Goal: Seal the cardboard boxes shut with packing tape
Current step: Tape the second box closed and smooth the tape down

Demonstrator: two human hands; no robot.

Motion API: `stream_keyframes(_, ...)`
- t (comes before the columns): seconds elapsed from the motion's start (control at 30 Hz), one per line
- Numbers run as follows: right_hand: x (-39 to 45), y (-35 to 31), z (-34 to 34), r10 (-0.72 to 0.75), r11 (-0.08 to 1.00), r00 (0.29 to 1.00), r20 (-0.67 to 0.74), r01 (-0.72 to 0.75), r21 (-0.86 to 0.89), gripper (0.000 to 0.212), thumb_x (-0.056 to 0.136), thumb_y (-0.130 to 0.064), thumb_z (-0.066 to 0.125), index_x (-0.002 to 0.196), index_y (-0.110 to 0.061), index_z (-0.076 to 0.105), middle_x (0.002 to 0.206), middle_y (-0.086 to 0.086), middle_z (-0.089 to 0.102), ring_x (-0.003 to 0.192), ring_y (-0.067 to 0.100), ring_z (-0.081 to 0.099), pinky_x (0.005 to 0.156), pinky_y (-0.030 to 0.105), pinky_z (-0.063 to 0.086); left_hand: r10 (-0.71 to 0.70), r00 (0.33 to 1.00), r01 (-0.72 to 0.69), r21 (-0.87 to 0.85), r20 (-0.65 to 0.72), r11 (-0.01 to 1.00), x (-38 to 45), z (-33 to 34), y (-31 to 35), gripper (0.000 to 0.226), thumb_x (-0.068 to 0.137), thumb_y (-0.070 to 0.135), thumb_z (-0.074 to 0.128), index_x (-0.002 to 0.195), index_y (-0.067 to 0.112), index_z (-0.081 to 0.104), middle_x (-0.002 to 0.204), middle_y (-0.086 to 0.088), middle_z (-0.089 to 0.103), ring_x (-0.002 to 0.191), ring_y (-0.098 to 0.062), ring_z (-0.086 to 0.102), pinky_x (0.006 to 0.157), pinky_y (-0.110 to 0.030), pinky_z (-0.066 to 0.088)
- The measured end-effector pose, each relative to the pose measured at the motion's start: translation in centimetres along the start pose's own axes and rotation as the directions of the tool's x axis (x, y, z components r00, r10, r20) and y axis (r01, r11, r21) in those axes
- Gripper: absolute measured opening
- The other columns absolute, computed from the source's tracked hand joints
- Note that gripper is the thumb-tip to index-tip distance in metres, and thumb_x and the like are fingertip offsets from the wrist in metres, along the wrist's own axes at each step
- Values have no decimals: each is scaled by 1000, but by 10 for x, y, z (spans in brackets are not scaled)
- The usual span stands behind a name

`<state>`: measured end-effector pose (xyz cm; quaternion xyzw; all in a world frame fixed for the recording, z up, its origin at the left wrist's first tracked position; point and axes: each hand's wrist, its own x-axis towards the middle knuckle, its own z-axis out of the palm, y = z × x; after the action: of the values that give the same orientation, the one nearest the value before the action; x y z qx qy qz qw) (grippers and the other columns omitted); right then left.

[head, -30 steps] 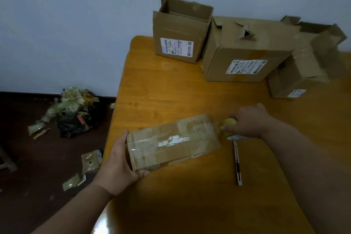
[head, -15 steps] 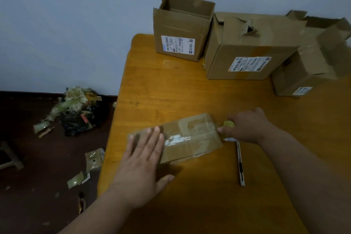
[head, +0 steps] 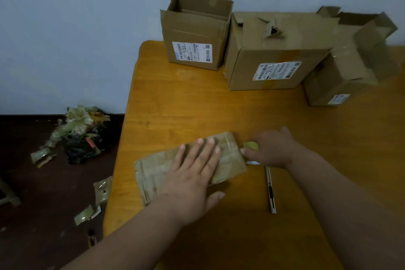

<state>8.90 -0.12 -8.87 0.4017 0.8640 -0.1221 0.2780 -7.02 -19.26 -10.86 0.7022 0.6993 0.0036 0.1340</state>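
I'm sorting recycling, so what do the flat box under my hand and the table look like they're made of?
Flat box: brown cardboard, glossy in patches, likely clear tape over it. Table: looks like wood with a smooth orange-brown varnish; faint grain lines and soft sheen, though laminate can't be ruled out.

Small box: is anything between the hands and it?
Nothing visible. The left hand lies flat on the small box, and the right hand, holding the tape roll, is at the box's right end.
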Motion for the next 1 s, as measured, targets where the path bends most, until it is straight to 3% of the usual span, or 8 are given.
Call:
stream_keyframes(0.07,0,1,1,0,1000,1000,8,0,13,66,94,-67,32,142,-24,46,141,3,53,130,23,47,108,46,21,-4,992,-2,46,125,999,8,3,4,95,92,70,32,152,22,-23,158,-2,-33,142,-24,-37,116,-52,-20)
stream_keyframes(0.17,0,4,5,0,999,1000,18,-1,48,67,94,-68,32,143,-25,46,144,2,51,132,23,45,108,46,20,41,999,-41,52,6,998,24,-4,7,89,89,72,32,157,22,2,164,-3,-14,150,-26,-14,117,-49,-16)
stream_keyframes(0.33,-3,5,3,-47,984,999,16,43,174,63,82,-66,29,119,-24,58,120,0,60,115,23,52,100,43,25,66,983,-81,87,170,993,43,2,10,92,87,78,27,148,35,-27,157,0,-34,142,-28,-36,115,-55,-19)
stream_keyframes(0.5,-3,17,4,-54,881,998,-17,56,470,41,69,-47,32,96,-28,56,96,-3,58,99,20,51,96,39,28,14,999,-13,-14,36,1000,60,-8,12,83,77,85,27,146,39,22,162,1,5,148,-27,5,117,-52,10)
stream_keyframes(0.63,4,26,7,-47,835,999,17,30,549,40,62,-49,45,94,-29,58,97,-3,58,97,20,52,89,37,34,-18,994,21,-31,106,999,77,0,18,111,70,89,40,154,30,-4,163,6,-13,150,-19,-12,120,-50,-3)
stream_keyframes(0.77,-1,49,7,-114,707,991,74,29,706,41,65,-51,66,88,-16,63,85,1,60,77,15,54,66,28,39,-5,996,6,-10,89,1000,78,3,14,116,63,89,38,155,29,0,161,6,2,145,-21,10,115,-44,14)
stream_keyframes(0.9,6,58,6,-161,786,981,108,61,615,27,82,-47,74,80,-29,53,81,-8,53,76,10,52,67,26,38,39,998,-38,-20,56,999,73,4,15,112,55,82,46,150,24,30,151,0,35,131,-26,39,102,-47,35)
stream_keyframes(1.0,12,61,1,-131,926,987,92,89,367,47,80,-61,68,111,-27,60,97,-10,55,105,20,54,94,35,35,18,1000,-18,-24,9,1000,70,8,11,111,54,81,51,146,22,36,143,-2,43,123,-26,43,94,-47,42)
